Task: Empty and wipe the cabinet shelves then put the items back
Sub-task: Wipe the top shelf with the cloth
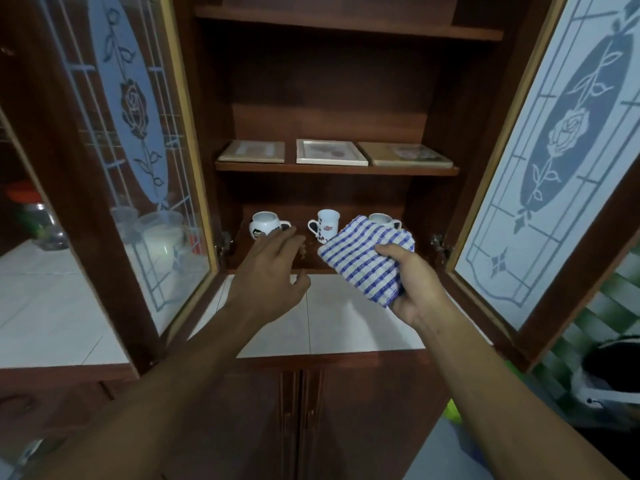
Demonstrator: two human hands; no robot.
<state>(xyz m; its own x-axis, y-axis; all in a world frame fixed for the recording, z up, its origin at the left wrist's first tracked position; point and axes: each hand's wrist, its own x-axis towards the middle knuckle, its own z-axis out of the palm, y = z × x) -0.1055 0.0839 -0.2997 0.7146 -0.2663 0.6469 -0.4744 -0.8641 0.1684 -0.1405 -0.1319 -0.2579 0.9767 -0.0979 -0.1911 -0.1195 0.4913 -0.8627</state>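
- The left hand (273,268) is held open, its fingers stretched toward the left mug (265,228) on the bottom shelf (242,252). Whether the fingertips touch the mug cannot be told.
- The cloth (363,258) is gripped in the right hand (419,289), just in front of the right mug (381,219), which is partly hidden by it.
- The middle mug (327,226) stands between the other two, and three frames (330,152) lie flat on the middle shelf (336,169). Emptying is judged barely begun.
- The left mug could be tipped or dropped if only its handle is caught.
- The middle mug could be knocked by the wrist as the left mug is drawn out.
- The right mug could be snagged and dragged by the cloth.
- A mug set too near the counter (329,323) edge could fall.
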